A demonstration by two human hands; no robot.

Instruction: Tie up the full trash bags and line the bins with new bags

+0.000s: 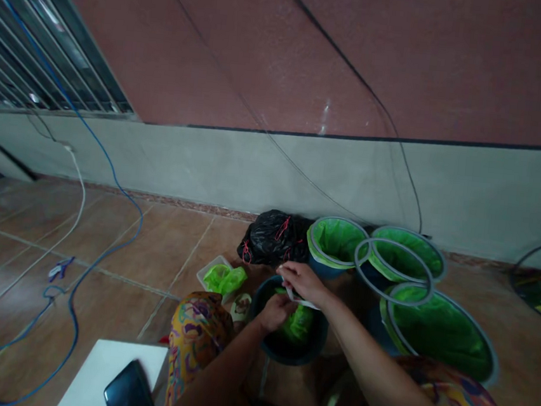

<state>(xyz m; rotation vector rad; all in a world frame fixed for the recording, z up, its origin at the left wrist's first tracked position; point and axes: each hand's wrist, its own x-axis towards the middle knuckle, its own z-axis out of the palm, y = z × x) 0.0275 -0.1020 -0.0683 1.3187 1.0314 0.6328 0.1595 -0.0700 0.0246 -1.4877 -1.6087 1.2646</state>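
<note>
Inspecting the tiled floor, you have green-lined buckets and a knotted black bag set back by the wall, apparently leaving working room. Your hands are close together over the dark bucket: left hand down on the green plastic liner inside, right hand pinching a pale strip, seemingly to control it.

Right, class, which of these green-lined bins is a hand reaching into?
The small dark bin under the left hand, its green liner bunched inside; the other three bins stand farther off, liners spread over their rims.
</note>
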